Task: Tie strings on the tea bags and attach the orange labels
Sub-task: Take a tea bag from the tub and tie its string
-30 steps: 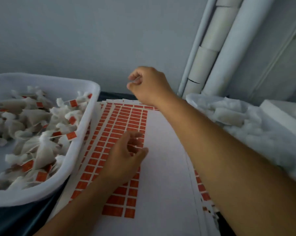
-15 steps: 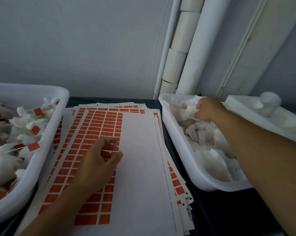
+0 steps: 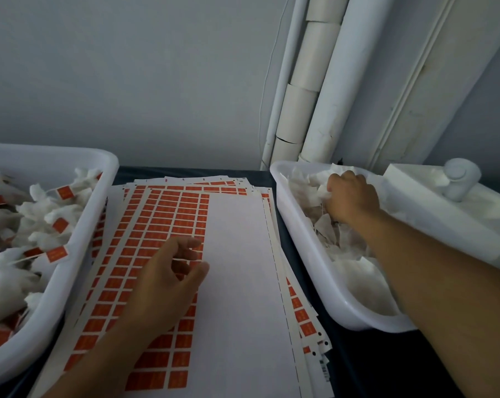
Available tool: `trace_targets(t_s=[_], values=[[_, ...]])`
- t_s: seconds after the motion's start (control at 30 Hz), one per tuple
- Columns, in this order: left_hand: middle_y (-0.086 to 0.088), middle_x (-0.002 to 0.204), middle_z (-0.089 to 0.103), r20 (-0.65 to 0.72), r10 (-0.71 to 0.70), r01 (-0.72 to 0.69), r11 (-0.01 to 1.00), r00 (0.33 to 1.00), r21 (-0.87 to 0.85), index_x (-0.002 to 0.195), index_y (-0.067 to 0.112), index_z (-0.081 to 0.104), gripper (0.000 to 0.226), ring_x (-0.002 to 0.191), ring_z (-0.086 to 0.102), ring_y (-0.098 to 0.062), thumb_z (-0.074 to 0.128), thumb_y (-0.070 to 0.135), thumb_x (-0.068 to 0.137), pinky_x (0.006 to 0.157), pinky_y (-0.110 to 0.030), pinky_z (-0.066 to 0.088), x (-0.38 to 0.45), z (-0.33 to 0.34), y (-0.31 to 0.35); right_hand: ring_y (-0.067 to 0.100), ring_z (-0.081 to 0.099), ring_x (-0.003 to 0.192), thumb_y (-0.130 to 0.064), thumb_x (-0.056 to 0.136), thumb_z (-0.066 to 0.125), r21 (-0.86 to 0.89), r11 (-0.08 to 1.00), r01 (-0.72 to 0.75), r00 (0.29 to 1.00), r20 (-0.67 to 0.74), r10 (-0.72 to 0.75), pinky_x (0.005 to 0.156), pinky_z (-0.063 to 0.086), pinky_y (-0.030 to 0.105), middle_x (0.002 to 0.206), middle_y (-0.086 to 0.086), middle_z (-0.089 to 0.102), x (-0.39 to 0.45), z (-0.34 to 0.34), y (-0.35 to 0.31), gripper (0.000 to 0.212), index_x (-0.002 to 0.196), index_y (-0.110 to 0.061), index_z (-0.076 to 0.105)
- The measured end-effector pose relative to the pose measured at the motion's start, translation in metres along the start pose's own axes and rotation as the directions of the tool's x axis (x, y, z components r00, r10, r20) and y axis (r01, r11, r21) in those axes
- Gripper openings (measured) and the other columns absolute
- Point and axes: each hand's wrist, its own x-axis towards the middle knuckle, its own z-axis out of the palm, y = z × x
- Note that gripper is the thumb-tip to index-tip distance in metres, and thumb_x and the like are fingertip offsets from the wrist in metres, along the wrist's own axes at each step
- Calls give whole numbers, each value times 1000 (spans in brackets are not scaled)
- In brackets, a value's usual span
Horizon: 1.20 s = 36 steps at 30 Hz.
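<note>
The right hand has been moved into the right tub and is closed on an unlabelled tea bag; the left hand, half-curled and empty, is kept over the orange labels. A fresh bag is being started.

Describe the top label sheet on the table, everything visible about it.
The top label sheet is white paper lying flat on a fanned stack between two white tubs. Rows of small orange labels fill its left part; the right part is bare backing. The left hand hovers or rests over the labels, fingers curled; contact is unclear.
</note>
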Motion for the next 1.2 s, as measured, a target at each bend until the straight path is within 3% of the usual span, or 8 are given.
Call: trace_targets(t_s=[0.27,0.4,0.6,0.73,0.83,0.93,1.03,1.2], values=[[22,106,60,-12,-8,7,1000,1000,-13,118,38,55,30,88,65,-6,70,30,94,50,-7,48,-1,0,2,36,60,103,-19,93,61,378,918,-116,971,-152,186,81,55,42,114,13,64,2,-9,-4,15,104,-13,69],[23,106,59,-7,-3,3,1000,1000,-28,118,39,55,30,88,64,-5,70,30,94,48,-6,47,-2,0,3,26,62,100,-21,97,57,725,682,-95,922,-194,334,79,43,30,113,6,67,7,-32,-20,12,105,-15,64],[20,105,63,-67,18,-25,994,998,-106,109,41,56,18,91,64,-6,67,35,95,53,-3,47,-4,-4,10,7,57,80,-26,97,57,962,241,127,867,-225,445,74,42,25,86,-15,58,1,-101,-87,6,97,-21,53],[20,100,69,-139,-6,-28,969,990,-246,111,36,61,32,93,68,-2,56,57,88,71,-9,52,-7,-13,16,-7,56,77,-29,95,60,960,117,255,913,-279,297,68,43,15,85,-17,59,-21,-149,-135,7,90,-29,56],[20,103,73,-115,-56,-5,880,992,-476,110,34,63,31,97,71,-3,51,57,92,86,-28,58,-6,-18,19,12,65,97,-37,96,62,982,1,187,982,-187,-22,84,61,37,99,-10,67,-54,-153,-164,6,94,-31,61],[12,119,72,-48,-55,12,770,997,-638,123,35,61,35,111,70,-12,48,57,100,95,-39,57,-5,-23,24,27,68,102,-42,88,67,991,-128,40,955,-76,-288,91,59,54,98,-1,70,-97,-131,-188,15,91,-28,67],[4,131,68,-41,-34,-5,703,999,-711,133,37,57,53,118,67,-20,51,64,89,95,-42,56,-5,-26,23,18,70,104,-38,92,67,993,-111,-27,912,-21,-410,92,61,49,105,-5,73,-124,-100,-202,16,103,-26,69],[11,111,73,-71,-73,18,812,995,-583,103,44,69,30,105,72,-15,59,68,88,86,-38,60,-4,-25,18,10,70,104,-30,101,62,997,-61,-56,913,27,-406,91,61,36,108,-14,72,-130,-64,-198,10,110,-28,67]])
